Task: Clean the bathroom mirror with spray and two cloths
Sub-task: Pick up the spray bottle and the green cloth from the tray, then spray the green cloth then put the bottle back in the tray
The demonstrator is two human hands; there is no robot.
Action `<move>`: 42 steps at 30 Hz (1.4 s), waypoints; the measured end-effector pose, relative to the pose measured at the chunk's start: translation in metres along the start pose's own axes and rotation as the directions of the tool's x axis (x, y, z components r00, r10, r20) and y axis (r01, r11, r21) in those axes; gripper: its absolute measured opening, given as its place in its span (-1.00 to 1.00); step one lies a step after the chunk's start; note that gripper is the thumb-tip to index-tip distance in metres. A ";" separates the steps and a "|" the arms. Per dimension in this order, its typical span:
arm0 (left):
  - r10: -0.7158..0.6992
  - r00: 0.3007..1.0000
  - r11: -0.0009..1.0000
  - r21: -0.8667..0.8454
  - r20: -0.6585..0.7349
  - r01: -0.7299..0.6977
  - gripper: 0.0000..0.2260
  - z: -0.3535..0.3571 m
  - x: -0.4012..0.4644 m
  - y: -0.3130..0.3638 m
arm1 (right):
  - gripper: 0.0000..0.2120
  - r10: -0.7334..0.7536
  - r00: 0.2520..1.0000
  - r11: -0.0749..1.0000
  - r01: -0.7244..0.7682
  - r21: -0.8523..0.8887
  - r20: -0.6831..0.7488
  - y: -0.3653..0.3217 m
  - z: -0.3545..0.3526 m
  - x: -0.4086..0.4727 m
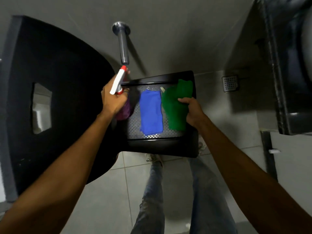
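A black stool [192, 146] with a patterned metal top stands in front of me. On it lies a folded blue cloth [151, 112]. Beside it, at the right, a green cloth [175, 105] rests on the stool with my right hand [192, 110] gripping its right edge. My left hand [113, 98] holds a spray bottle [118, 81] with a white and red trigger head and a purple body, at the stool's left edge. The mirror is not in view.
A black counter [59, 98] with a square opening fills the left. A chrome pipe [124, 44] comes out of the grey wall ahead. A floor drain [230, 83] sits at the right, next to a dark fixture [290, 65]. My legs stand on grey tiles below.
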State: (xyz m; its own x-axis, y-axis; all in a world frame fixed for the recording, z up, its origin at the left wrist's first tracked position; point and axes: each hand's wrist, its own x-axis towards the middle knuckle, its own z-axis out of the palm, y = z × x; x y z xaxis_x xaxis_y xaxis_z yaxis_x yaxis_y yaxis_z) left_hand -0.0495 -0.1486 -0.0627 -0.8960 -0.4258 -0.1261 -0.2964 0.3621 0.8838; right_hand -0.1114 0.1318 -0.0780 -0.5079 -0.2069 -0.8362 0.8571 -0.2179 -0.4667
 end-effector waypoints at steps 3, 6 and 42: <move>0.069 0.994 0.997 -0.027 0.090 -0.067 -0.21 -0.007 -0.004 0.064 | -0.65 -0.030 0.997 0.985 0.016 0.171 0.078 -0.044 0.017 -0.052; 0.183 0.973 0.980 -0.099 0.139 -0.170 -0.18 -0.012 -0.003 0.143 | -0.54 -0.159 0.979 0.958 0.122 0.258 0.126 -0.098 0.040 -0.110; 0.600 0.757 0.779 -0.403 0.260 -0.480 -0.70 -0.118 -0.046 0.561 | -0.42 -0.772 0.394 0.600 0.713 0.364 0.499 -0.438 0.140 -0.450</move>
State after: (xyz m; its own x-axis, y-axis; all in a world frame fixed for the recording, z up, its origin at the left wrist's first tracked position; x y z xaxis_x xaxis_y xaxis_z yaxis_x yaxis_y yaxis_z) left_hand -0.1351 -0.0235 0.4918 -0.9417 0.1107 0.3178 0.3321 0.1521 0.9309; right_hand -0.2705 0.1870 0.5429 -0.9044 -0.3895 0.1743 0.1206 -0.6251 -0.7711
